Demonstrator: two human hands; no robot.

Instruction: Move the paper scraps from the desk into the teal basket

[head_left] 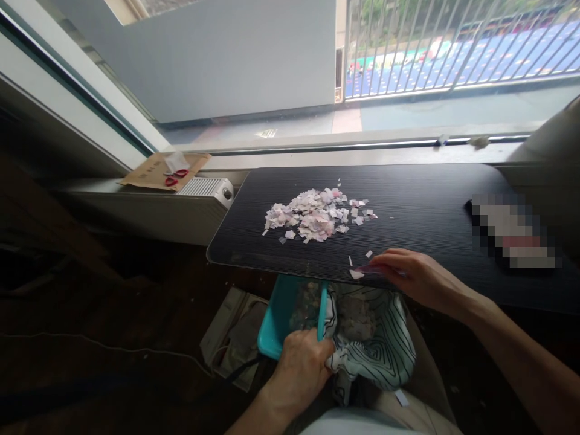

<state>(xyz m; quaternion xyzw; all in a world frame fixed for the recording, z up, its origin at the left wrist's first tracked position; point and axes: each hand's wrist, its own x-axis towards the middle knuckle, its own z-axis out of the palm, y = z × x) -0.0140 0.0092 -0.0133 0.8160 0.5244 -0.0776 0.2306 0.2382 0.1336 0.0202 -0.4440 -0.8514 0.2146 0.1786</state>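
L hand (301,365) grips teal bin (272,326) at rim, w/ patterned cloth (392,350) beside, below blk counter (430,202). R hand (419,277) holds thin flat pc (374,268) nr front edge. Scrap pile (315,214) on counter; red-handled scissors (176,177) far L.

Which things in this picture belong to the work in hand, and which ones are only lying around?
Seemingly in use:
paper-like scraps, on the dark table
turquoise container and patterned cloth, at the left hand
thin purplish piece, in the right hand

Apparently just lying about:
red-handled scissors, on the brown sheet
white cable, on the floor
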